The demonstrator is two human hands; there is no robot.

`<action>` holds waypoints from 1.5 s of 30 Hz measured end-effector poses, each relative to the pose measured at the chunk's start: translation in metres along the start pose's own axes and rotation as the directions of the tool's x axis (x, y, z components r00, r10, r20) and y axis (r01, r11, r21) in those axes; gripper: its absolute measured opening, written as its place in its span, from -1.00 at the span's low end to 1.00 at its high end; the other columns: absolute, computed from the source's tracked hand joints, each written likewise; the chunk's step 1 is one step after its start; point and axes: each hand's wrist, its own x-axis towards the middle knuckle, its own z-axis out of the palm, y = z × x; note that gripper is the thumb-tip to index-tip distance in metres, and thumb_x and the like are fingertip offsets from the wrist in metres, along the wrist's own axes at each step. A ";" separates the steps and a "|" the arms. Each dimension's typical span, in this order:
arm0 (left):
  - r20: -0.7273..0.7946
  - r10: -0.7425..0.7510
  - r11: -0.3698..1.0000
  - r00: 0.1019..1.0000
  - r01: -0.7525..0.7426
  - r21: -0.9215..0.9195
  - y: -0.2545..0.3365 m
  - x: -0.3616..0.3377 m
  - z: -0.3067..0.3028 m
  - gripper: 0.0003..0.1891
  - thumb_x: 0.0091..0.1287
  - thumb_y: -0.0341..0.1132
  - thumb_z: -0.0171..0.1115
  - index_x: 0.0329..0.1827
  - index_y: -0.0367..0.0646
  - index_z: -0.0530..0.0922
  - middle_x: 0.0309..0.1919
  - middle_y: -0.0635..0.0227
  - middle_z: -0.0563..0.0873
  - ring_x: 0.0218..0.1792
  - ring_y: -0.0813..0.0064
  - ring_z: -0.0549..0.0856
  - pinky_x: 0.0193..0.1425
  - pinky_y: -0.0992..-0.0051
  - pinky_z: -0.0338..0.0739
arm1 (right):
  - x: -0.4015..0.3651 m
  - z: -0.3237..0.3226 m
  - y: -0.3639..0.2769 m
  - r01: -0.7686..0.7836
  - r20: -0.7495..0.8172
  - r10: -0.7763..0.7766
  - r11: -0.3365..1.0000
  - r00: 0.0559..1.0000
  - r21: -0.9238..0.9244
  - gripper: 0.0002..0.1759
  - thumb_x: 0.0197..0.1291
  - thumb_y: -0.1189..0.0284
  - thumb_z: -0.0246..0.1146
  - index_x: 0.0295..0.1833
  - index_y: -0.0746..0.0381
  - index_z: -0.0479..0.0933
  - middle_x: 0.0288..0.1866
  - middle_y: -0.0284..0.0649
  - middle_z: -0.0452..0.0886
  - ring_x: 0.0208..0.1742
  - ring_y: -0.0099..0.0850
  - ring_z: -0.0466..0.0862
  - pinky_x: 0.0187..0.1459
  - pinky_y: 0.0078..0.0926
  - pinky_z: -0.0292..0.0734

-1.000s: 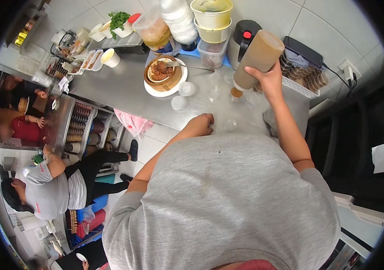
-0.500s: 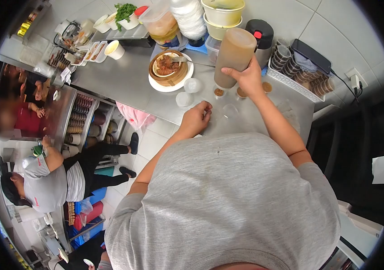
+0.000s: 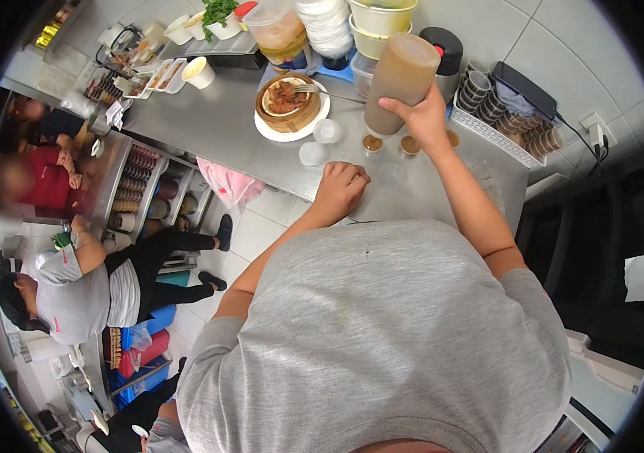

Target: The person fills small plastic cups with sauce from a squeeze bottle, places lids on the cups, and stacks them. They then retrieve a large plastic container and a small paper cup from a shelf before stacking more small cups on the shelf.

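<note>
My right hand (image 3: 418,119) is wrapped round a large squeeze bottle (image 3: 403,79) of brown sauce, held upside down over a small cup (image 3: 372,143) with brown sauce in it. Another filled cup (image 3: 410,144) stands beside it, and a third (image 3: 452,138) shows partly behind my right wrist. My left hand (image 3: 343,186) rests at the counter's front edge with its fingers curled; what it holds, if anything, is hidden. To its left are stacked clear lids (image 3: 313,154) and a clear cup or lid (image 3: 327,131). A faint clear piece (image 3: 392,174) lies to its right.
A bamboo steamer (image 3: 288,104) with food and a fork sits on a white plate at the counter's back. A white basket (image 3: 499,136) of cups stands at the right, near stacked tubs (image 3: 382,19). Co-workers (image 3: 73,291) stand at the far left.
The camera view has shifted slightly. My left hand has moved a little right along the counter edge, its back now more in view. My right hand still holds the bottle upside down.
</note>
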 end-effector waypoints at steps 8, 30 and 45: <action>0.015 0.043 0.992 0.999 -0.044 0.118 -0.002 -0.003 0.006 -0.83 0.08 -0.44 0.21 -0.24 -0.06 0.55 -0.20 0.43 0.59 -0.14 0.39 0.55 -0.01 0.30 0.31 | 0.000 0.000 0.011 0.042 -0.041 -0.040 0.999 0.998 0.030 -0.27 -0.24 0.35 0.61 0.06 0.29 0.40 -0.03 -0.14 0.63 0.00 -0.35 0.63 0.04 -0.36 0.52; 0.049 0.039 0.999 0.998 -0.041 0.034 -0.002 0.003 0.011 -0.68 0.03 -0.38 0.36 -0.12 -0.06 0.55 -0.10 0.33 0.58 -0.04 0.26 0.53 0.07 0.22 0.31 | -0.027 -0.039 -0.021 -0.008 -0.002 0.008 1.000 1.000 -0.006 -0.27 -0.17 0.44 0.58 0.15 0.29 0.39 0.04 -0.19 0.62 0.06 -0.41 0.61 0.11 -0.41 0.49; -0.125 -0.319 0.900 0.939 0.342 0.272 -0.073 0.009 -0.008 -0.93 0.14 -0.34 0.31 -0.33 -0.07 0.67 -0.18 0.35 0.59 -0.07 0.27 0.52 0.12 0.18 0.24 | -0.031 -0.040 -0.016 -0.034 -0.008 0.036 0.992 0.999 0.124 -0.26 -0.20 0.48 0.58 0.15 0.29 0.39 0.04 -0.20 0.62 0.07 -0.43 0.60 0.12 -0.42 0.49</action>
